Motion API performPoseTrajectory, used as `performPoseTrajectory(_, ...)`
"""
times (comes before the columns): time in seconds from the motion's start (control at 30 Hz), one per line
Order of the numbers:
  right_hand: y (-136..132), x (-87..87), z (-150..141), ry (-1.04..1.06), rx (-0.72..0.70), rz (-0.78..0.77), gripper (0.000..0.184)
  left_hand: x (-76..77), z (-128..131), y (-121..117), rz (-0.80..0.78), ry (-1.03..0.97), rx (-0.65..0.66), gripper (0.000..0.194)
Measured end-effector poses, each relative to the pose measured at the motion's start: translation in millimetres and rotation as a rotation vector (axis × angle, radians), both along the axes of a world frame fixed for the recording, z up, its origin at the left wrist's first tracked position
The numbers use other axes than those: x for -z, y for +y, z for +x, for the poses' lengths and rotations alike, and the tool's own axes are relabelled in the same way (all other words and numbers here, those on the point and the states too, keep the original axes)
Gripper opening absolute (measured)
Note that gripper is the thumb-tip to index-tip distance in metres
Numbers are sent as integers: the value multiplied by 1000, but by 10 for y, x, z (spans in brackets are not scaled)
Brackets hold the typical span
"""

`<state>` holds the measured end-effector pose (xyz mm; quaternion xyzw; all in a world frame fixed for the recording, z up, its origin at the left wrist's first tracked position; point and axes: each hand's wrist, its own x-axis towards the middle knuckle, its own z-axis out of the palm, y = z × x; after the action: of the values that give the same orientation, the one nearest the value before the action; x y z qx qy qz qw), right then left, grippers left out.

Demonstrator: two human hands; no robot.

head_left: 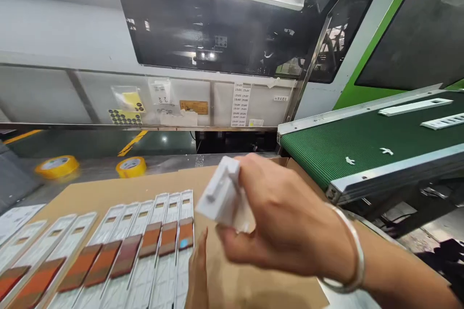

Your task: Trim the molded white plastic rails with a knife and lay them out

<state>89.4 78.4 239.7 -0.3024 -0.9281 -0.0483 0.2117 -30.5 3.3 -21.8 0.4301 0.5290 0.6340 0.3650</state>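
My right hand (279,217), with a bangle at the wrist, is closed around a white plastic piece (219,198) and holds it above the cardboard (239,275). The piece is tilted, with a blocky end toward the upper left; my fingers hide the rest. My left hand (197,275) shows edge-on at the bottom, fingers stretched out, beside the rightmost of several long white plastic panels (186,210). These panels lie in a row on the cardboard, each with a small rectangular window and a reddish-brown block (168,239) across it. One block carries a blue spot.
A green conveyor belt (326,140) rises at the right, carrying two white panels (416,106) and two small white scraps (386,151). Two yellow tape rolls (131,167) rest behind the cardboard. A machine wall with a dark window (217,29) stands behind.
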Motion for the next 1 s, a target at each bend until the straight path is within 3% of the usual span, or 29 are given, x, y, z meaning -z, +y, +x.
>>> performPoseTrajectory(0.1, -284, 153, -68, 228, -120, -318, 39, -11, 146, -184, -22, -81, -13, 55)
performPoseTrajectory(0.17, -227, 440, -22, 331, -169, -484, 44, -21, 158, -283, -104, -195, -23, 52)
performPoseTrajectory(0.23, -55, 888, 83, 318, -152, -558, 49, -55, 102, -362, -118, -357, 25, 64)
performPoseTrajectory(0.27, 43, 1165, 152, 261, 24, -502, 45, -87, 56, -394, -112, -478, 67, 70)
performPoseTrajectory(0.33, 201, 1771, 310, 224, 236, -488, 36, -187, -51, -444, -103, -782, 129, 74)
performPoseTrajectory(0.43, 262, 2607, 548, 142, 478, -493, 30, -369, -210, -480, -75, -1063, 60, 65)
performPoseTrajectory(0.5, 211, 2993, 671, 109, 554, -485, 28, -454, -295, -493, -77, -1188, 23, 54)
performPoseTrajectory(0.57, 144, 3218, 747, 104, 576, -474, 24, -480, -364, -514, -78, -1282, 26, 47)
performPoseTrajectory(0.63, 72, 3307, 772, 129, 566, -473, 20, -454, -425, -546, -44, -1356, 46, 43)
performPoseTrajectory(0.73, -121, 3246, 733, 214, 501, -504, 21, -375, -514, -605, 19, -1421, 58, 42)
performPoseTrajectory(0.83, -530, 3009, 641, 311, 359, -581, 30, -314, -592, -655, 43, -1445, 51, 45)
performPoseTrajectory(1.0, -1346, 2510, 472, 430, 94, -793, 19, -274, -652, -677, 72, -1469, 75, 50)
